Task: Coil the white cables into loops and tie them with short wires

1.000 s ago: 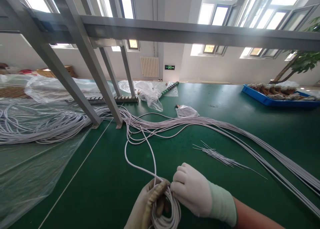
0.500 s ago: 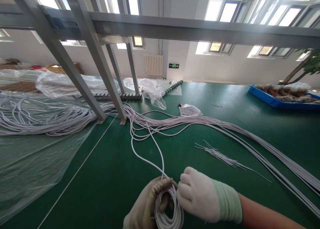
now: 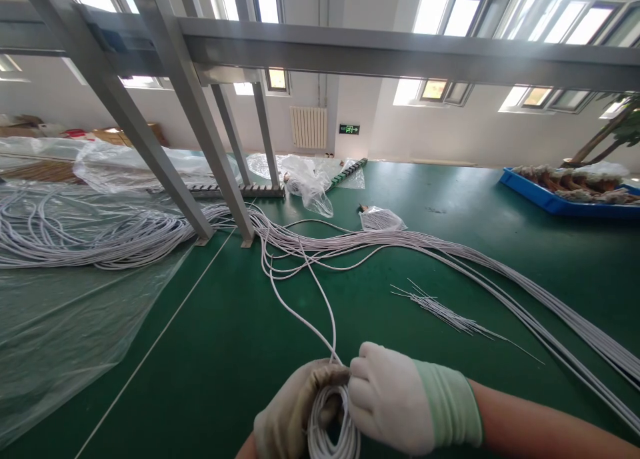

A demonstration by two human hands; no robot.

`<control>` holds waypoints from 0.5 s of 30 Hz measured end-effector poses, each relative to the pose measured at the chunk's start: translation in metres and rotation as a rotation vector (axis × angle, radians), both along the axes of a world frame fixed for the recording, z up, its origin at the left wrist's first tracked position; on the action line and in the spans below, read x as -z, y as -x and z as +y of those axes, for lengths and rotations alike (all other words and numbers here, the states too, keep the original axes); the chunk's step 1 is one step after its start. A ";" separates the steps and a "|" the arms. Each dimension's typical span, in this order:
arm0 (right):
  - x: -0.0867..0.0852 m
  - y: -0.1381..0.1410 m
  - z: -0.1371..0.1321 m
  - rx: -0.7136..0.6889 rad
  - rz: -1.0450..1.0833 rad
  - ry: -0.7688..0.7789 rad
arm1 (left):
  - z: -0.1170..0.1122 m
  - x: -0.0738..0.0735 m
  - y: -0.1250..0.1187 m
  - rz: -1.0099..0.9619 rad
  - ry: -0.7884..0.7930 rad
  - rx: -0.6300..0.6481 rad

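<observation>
Left hand, in a worn glove, is closed around a coil of white cable at the bottom edge of view, thumb over the top of the loops. Right hand, white glove with green cuff, is clenched on the same coil from the other side, fingers curled over the upper turns and touching the left thumb. Coil is held just above the green table, near its front edge. One free strand runs up from the coil, curves across the tabletop and joins a long bundle of white cables that stretches from the metal frame legs off to the right edge. Left of the legs, more cable lies piled on clear plastic sheeting. Small bunch of thin white ties lies between the hands and the bundle. Farther back: crumpled plastic bag, small bag, blue tray at far right.
</observation>
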State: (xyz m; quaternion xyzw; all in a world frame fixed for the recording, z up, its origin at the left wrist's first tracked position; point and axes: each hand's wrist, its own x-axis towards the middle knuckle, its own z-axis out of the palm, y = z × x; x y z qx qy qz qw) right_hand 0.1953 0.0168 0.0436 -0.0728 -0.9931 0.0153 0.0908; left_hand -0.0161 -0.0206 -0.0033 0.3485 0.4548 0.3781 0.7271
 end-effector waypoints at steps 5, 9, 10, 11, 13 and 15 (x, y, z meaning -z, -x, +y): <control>0.014 -0.002 -0.006 0.219 0.198 0.207 | 0.003 -0.011 0.006 0.065 -0.134 0.092; 0.026 0.002 -0.012 0.463 0.442 0.541 | 0.011 -0.040 -0.003 0.073 0.030 -0.027; 0.029 0.004 -0.013 0.527 0.470 0.628 | 0.013 -0.046 -0.005 0.058 0.100 -0.060; 0.031 0.005 -0.013 0.586 0.481 0.698 | 0.015 -0.051 -0.008 0.037 0.150 -0.088; 0.034 0.007 -0.013 0.643 0.476 0.749 | 0.016 -0.055 -0.010 -0.005 0.180 -0.101; 0.035 0.007 -0.012 0.638 0.477 0.680 | 0.015 -0.053 -0.011 -0.009 0.186 -0.053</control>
